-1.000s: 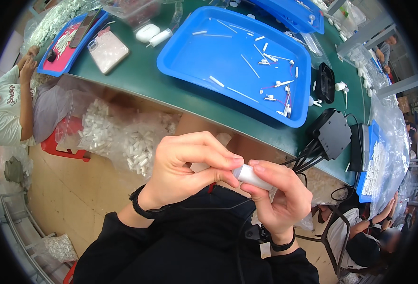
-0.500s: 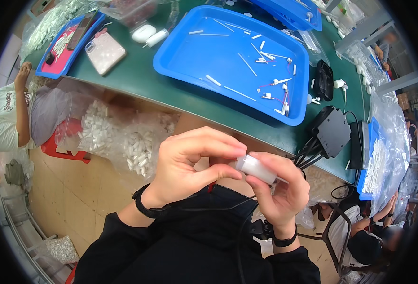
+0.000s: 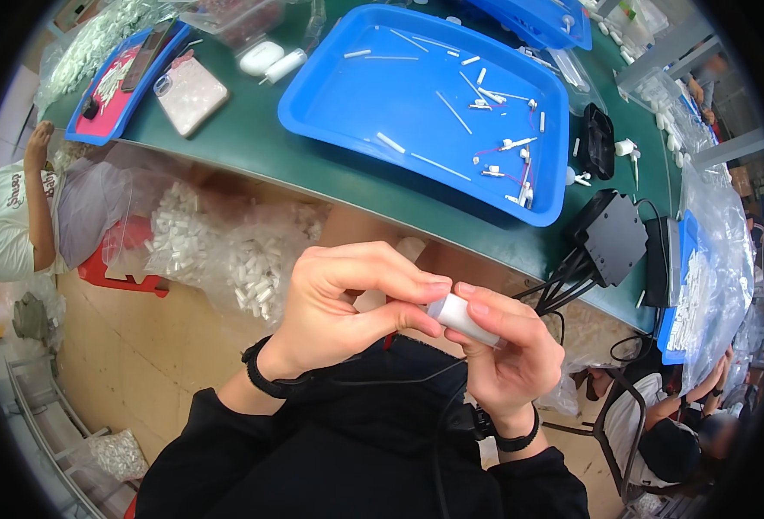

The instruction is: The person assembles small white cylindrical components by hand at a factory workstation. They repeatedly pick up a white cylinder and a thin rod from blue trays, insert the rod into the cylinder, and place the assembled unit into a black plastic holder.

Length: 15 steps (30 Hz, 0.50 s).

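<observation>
White cylinder [image 3: 468, 319] is up in front of the torso, off the near edge of the table, tilted, clearer end toward the left hand. Right hand [image 3: 520, 353]: grip clamped round the body, thumb below, fingers on top. Left hand [image 3: 332, 292]: grip pinched together on the clear end, thumb and index only.

Handling, my read: light, stiff plastic, smooth enough to slip or spin. Take hold round the mid-body; go easy on the clear end, could be thin-walled. Whether anything sits inside, can't tell.

Outward: bag of short white tubes [image 3: 259, 264] below the table edge. Green table [image 3: 243, 163] carries a big blue tray [image 3: 334, 91] with thin rods [image 3: 453, 112] and small red-wired parts [image 3: 517, 145] mostly toward its right side. Right of the tray: open black case [image 3: 598, 143], black box with cables [image 3: 608, 238]. Left: pale pink phone [image 3: 191, 97].
</observation>
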Available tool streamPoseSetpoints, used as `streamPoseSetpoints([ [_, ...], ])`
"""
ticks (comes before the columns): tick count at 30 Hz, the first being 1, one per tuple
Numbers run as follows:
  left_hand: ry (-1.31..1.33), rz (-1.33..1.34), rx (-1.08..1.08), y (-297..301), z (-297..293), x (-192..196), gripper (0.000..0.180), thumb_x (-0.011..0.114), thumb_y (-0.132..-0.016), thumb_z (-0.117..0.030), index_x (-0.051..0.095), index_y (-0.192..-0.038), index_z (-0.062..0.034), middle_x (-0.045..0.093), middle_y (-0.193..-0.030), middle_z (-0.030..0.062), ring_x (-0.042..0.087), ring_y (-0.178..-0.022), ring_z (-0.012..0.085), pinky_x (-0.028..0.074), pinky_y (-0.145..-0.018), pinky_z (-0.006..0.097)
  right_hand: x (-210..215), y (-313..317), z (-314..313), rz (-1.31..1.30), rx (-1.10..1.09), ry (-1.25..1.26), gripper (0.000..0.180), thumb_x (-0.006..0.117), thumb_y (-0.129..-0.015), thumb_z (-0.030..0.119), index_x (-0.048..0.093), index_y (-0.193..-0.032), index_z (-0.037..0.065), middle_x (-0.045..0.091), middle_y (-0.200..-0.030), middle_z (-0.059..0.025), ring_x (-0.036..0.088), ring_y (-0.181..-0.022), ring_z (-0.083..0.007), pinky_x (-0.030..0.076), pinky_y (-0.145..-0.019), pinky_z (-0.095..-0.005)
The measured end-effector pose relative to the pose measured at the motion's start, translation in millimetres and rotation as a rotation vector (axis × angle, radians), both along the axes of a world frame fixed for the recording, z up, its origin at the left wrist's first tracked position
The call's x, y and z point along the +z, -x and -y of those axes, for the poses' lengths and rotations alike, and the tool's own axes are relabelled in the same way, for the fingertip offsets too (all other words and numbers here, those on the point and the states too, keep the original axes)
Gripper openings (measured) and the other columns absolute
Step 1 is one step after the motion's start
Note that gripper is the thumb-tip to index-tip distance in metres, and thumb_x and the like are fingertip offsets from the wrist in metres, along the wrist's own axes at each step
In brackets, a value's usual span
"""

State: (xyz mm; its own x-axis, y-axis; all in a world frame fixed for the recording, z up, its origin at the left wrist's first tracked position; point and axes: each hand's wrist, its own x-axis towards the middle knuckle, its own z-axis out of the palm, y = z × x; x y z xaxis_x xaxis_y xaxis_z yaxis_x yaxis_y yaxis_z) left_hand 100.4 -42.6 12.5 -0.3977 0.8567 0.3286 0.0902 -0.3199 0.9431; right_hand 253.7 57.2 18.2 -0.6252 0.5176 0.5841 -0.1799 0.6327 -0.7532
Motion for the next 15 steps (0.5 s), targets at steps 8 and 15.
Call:
streamPoseSetpoints([
  [8,-0.070,-0.053,0.019,1.4,3.6,-2.1,0.025,0.080,-0.058,0.005,0.068,-0.080,0.0023,0.066,-0.081,0.0139,0.066,-0.074,0.0217,0.053,-0.064,0.029,3.8,1.8,0.3,0.015,0.008,-0.058,0.025,0.074,-0.069,-0.002,0.062,-0.091,0.001,0.067,-0.085,-0.0151,0.068,-0.077,-0.0251,0.056,-0.067,-0.0299],
  [15,-0.076,-0.061,0.010,1.3,3.9,3.6,0.024,0.079,-0.059,0.006,0.070,-0.081,0.0014,0.066,-0.079,0.0141,0.065,-0.072,0.0198,0.053,-0.060,0.026,4.2,0.4,4.7,0.026,-0.014,-0.068,0.029,0.075,-0.067,-0.003,0.062,-0.093,0.000,0.067,-0.086,-0.0145,0.068,-0.076,-0.0257,0.057,-0.070,-0.0322],
])
